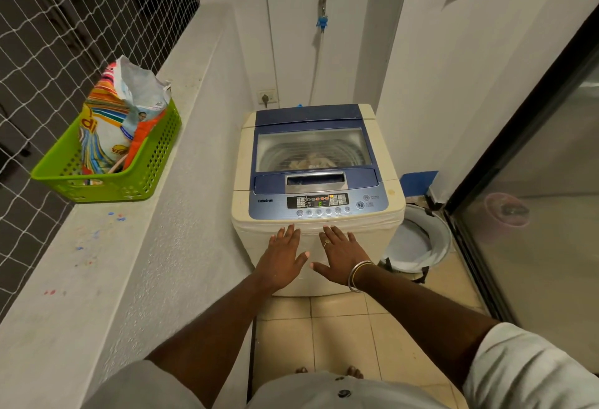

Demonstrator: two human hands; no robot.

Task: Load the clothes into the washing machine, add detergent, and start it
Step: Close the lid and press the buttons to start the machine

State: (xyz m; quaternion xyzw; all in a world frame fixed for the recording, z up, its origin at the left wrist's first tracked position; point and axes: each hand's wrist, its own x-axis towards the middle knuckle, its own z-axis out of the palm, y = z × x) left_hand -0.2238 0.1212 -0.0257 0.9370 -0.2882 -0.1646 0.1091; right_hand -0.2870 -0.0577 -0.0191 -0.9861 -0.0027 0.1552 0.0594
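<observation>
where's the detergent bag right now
In the head view the detergent bag stands in the green basket on the ledge at the left, beside the netting and left of the washing machine.

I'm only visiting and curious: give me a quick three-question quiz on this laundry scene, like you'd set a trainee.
1. True or false: the lid of the washing machine is raised.
2. The detergent bag stands in: A) a green basket; B) a white bucket; C) the machine's drum.
3. Fill in: the left hand and the right hand both hold nothing, and their fingers are ____.

Key: 1 false, it lies shut; 2 A; 3 straight.
</observation>
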